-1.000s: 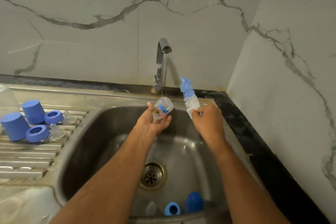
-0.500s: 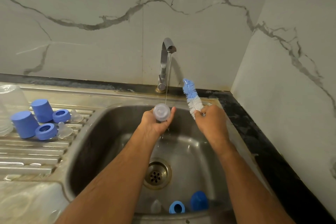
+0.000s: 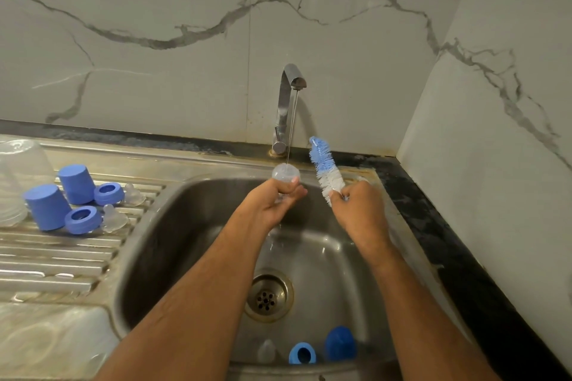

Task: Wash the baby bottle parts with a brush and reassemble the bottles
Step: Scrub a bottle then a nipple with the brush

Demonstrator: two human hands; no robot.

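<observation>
Left hand [image 3: 280,201] is curled round a clear bottle [image 3: 285,172] and holds it under the thin water from the tap [image 3: 289,102]. The bottle's round end pokes up out of the top of that hand, and the water lands on it. Right hand [image 3: 356,210] is just beside it, gripping the brush [image 3: 325,168] low down, so the blue and white bristles stick up and away from the hand. Brush and bottle are near but not touching.

How far along? Some parts look washed. Far to the left of the hands, on the drain rack [image 3: 62,257], sit two blue caps [image 3: 62,195], two blue rings [image 3: 96,206], clear teats [image 3: 119,215] and more clear bottles [image 3: 18,176].

Some are still to do. Below the hands, at the near wall of the sink [image 3: 192,226], lie a teat [image 3: 266,351], a ring [image 3: 302,353] and a cap [image 3: 340,343]. Nothing is put back together yet, so I think the job is about halfway.
</observation>
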